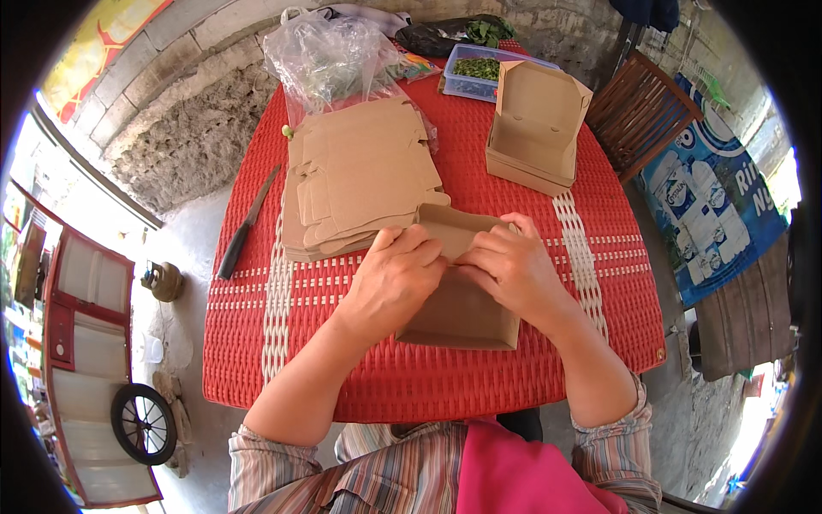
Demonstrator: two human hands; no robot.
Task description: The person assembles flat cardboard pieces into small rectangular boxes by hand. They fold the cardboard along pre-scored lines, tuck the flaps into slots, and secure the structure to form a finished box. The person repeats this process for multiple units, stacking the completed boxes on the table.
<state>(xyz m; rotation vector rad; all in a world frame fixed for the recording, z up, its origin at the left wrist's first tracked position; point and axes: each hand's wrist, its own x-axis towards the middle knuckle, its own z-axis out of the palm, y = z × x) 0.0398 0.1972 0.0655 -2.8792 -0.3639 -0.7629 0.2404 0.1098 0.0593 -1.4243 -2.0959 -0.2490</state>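
Note:
A brown cardboard food box [467,313], partly folded into shape, rests near the front of the red woven table. Both hands work at its middle fold. My left hand [398,270] pinches the cardboard on the left side, fingers curled. My right hand [507,265] grips it on the right, its fingers bent over the edge. The fingertips hide part of the fold between them. Just beyond my left hand lies a stack of flat, unfolded box blanks [364,176]. At the far right, folded boxes [533,141] are nested in a pile, the top one with its lid raised.
A knife [248,227] with a dark handle lies along the table's left edge. Farther back are a clear plastic bag [330,64] and a blue container [467,86] holding chopped greens. A wooden chair [642,111] stands at the right of the red table [428,385].

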